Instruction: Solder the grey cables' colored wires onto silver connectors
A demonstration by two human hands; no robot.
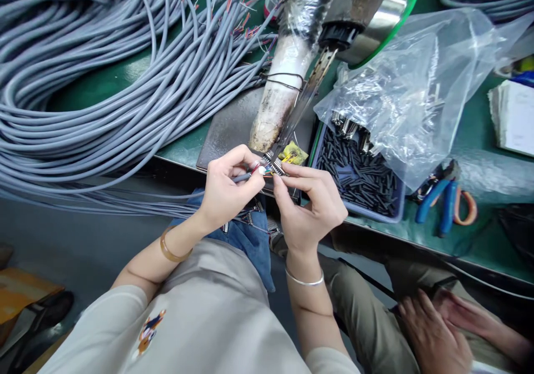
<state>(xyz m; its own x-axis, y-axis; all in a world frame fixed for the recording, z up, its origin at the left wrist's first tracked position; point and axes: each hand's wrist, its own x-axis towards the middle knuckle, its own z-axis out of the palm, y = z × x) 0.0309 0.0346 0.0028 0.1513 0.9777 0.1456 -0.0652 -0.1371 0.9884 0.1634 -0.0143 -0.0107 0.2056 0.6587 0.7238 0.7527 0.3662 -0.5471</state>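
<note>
My left hand [233, 187] pinches the end of a grey cable [242, 177], where thin coloured wires fan out. My right hand [311, 204] is closed on a small metal connector [277, 167], which touches the wire ends. Right above both hands is the tip of a soldering iron [306, 98], pointing down and held in a stand. A yellow sponge [294, 154] lies just behind the connector. Finished-looking connectors on cables [249, 218] hang over my lap below the table edge.
Bundled grey cables [104, 101] cover the left of the green table. To the right are a blue tray [398, 210] of black sleeves, a plastic bag [448, 57] of connectors, pliers [448, 207] and stacked paper [515, 118]. Another person's hands [438, 329] rest at the lower right.
</note>
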